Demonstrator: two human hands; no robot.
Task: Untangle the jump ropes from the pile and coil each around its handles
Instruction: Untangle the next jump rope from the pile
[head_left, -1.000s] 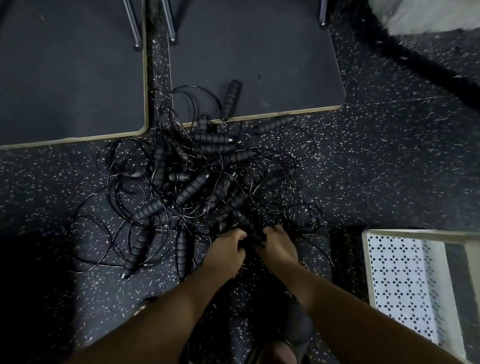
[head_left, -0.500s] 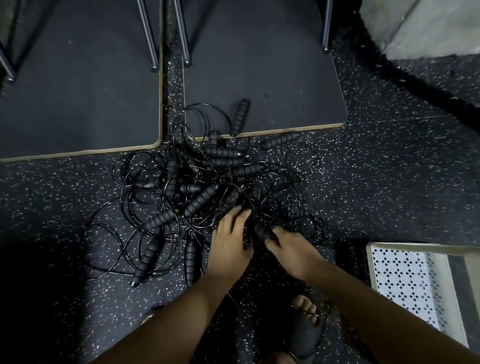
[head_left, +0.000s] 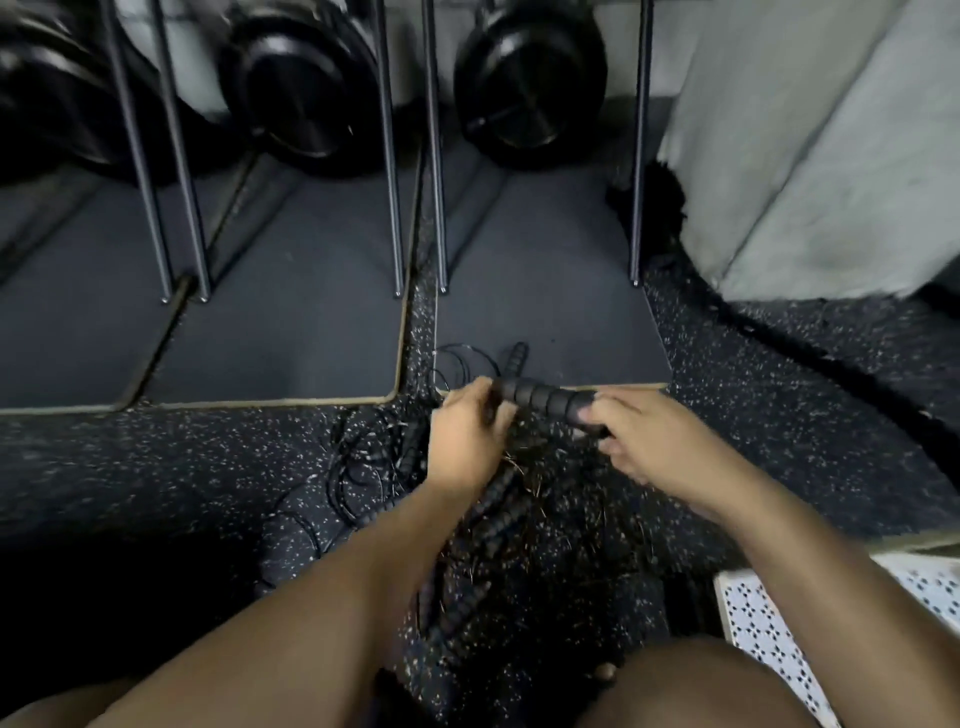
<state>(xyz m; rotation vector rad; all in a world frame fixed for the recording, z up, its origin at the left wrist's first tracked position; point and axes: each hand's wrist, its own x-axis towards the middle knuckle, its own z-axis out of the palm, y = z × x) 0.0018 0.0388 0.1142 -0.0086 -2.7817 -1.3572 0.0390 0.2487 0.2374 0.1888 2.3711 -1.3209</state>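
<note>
Where the two hands meet, held handle (head_left: 540, 400): ribbed and black, lying crosswise just above frame centre, raised over the pile.
Left hand (head_left: 467, 441): fingers curled round the held handle's left end; blur hides the exact grip.
Right hand (head_left: 654, 441): thumb and fingers pinch the held handle's right end.
Jump rope pile (head_left: 467, 519): tangled black cords and ribbed handles on the speckled floor (head_left: 779, 415), trailing from the hands toward 6 o'clock.
Loose handle (head_left: 516, 358): at 12 o'clock from the held one, on the dark mat (head_left: 571, 312).
Basket (head_left: 753, 623): white, perforated, at 4 o'clock.
Weight plates (head_left: 530, 83): at 12 o'clock, behind metal legs (head_left: 395, 208).
</note>
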